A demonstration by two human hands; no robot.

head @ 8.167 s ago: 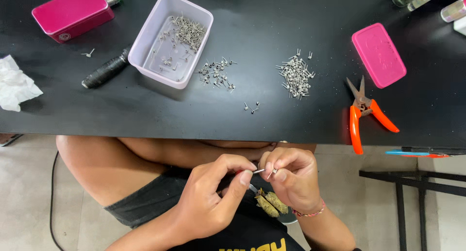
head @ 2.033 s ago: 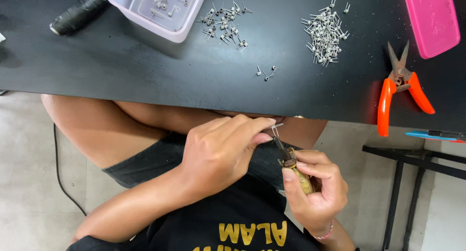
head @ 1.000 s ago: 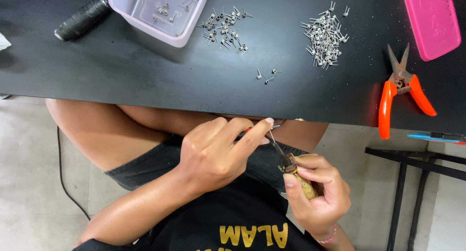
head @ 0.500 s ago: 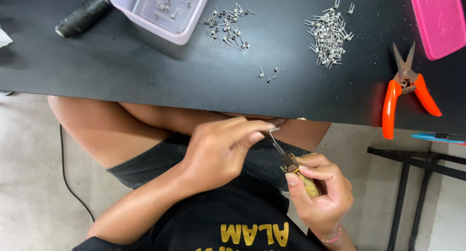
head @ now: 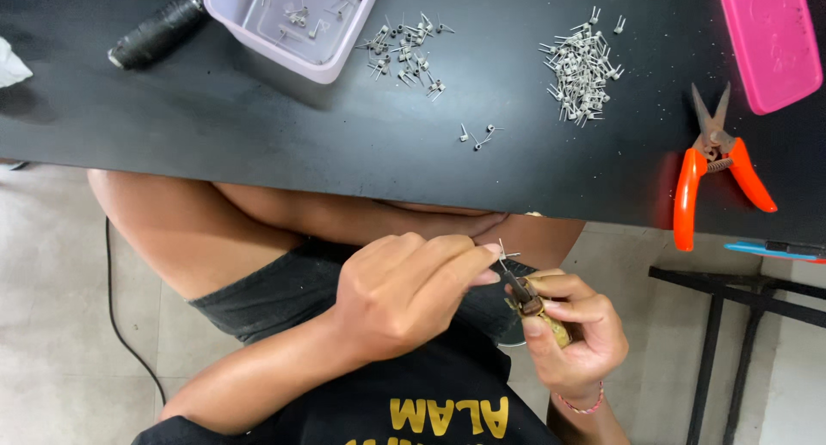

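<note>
This looks like a small craft or assembly workbench in a plain room: a matte black tabletop [head: 258,144] fills the view from nine to three o'clock, strewn with heaps of tiny bent metal wire pieces [head: 581,62] at one o'clock. Beside them lie orange-handled spring snips [head: 714,165] at three o'clock, a pale lilac plastic sorting tub [head: 292,19] at eleven and a pink plastic case [head: 770,40] at two. Beneath is pale tiled floor [head: 60,281] with a black metal frame [head: 740,324] at four o'clock.
</note>
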